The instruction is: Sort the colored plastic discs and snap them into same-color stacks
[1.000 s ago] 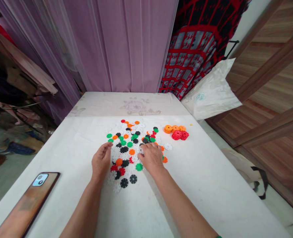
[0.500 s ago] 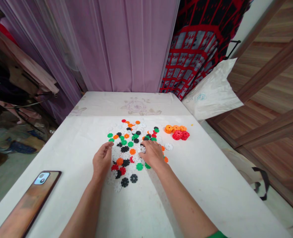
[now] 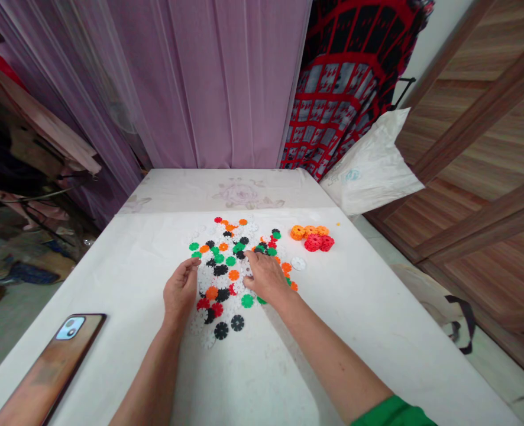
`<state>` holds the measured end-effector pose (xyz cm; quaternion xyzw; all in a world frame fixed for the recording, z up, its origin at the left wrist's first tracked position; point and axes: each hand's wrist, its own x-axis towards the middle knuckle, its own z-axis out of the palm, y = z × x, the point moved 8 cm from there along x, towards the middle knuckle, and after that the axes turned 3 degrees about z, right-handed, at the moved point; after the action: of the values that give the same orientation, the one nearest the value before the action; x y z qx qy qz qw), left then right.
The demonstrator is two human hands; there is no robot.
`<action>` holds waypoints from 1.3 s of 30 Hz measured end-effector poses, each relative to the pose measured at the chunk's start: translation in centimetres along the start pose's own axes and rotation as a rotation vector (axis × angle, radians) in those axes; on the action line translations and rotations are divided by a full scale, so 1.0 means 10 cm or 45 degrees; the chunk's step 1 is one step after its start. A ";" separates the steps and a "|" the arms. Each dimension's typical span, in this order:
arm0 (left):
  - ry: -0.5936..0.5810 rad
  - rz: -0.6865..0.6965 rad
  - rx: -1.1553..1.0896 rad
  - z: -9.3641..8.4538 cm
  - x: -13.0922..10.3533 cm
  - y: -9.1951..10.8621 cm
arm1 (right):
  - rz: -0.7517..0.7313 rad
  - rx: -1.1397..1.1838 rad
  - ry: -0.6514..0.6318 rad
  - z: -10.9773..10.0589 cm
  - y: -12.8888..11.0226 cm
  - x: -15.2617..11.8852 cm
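A spread of notched plastic discs in white, black, green, orange and red lies on the table; an orange disc and a black disc are among them. Over the right side of this spread is my right hand, its thumb and fingers apart around white discs that lie in the pile. At the left edge my left hand is closed, fingertips pressed together near a green disc. What it holds, if anything, is hidden. Farther right sit joined orange discs and joined red discs.
A phone lies face down at the table's left front. A single white disc rests right of the pile. Beyond the white-covered table are a purple curtain, a white bag and wooden doors.
The view has shifted slightly. My right hand has moved a little left over the discs, thumb and fingers still apart. My left hand stays closed in about the same place.
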<state>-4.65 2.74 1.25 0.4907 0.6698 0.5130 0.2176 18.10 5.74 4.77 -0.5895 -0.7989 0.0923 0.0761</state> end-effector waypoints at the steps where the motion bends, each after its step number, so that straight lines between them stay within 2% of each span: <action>1: -0.001 0.001 0.002 0.00 0.00 0.00 | -0.023 0.010 0.007 0.01 0.00 0.01; 4: -0.008 -0.003 0.013 0.00 0.00 0.00 | -0.050 0.105 0.058 0.04 0.03 0.03; 7: 0.000 0.005 0.024 0.00 0.00 0.01 | -0.008 0.341 0.190 0.00 0.21 0.02; 9: 0.004 0.013 0.023 -0.01 0.01 0.01 | 0.089 0.530 0.327 -0.09 0.46 -0.03; 12: 0.003 0.007 0.017 0.00 0.01 0.00 | 0.285 0.695 0.522 -0.19 0.96 -0.17; 16: -0.008 0.012 0.026 0.00 0.01 0.03 | 0.467 0.766 0.635 -0.22 1.53 -0.35; 19: -0.003 0.046 0.022 -0.01 0.01 0.06 | 0.533 0.759 0.672 -0.19 1.75 -0.44; 23: 0.013 0.029 0.046 -0.02 0.02 0.02 | 0.575 0.745 0.662 -0.13 1.83 -0.47; 32: -0.012 -0.042 0.037 -0.01 0.02 -0.01 | 0.542 0.550 0.526 -0.11 1.69 -0.47; 39: -0.012 -0.064 0.039 -0.01 0.01 0.01 | 0.545 0.435 0.510 -0.10 1.66 -0.50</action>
<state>-4.74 2.84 1.37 0.4795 0.6886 0.4948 0.2260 35.17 5.76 1.73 -0.7290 -0.5993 0.1210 0.3080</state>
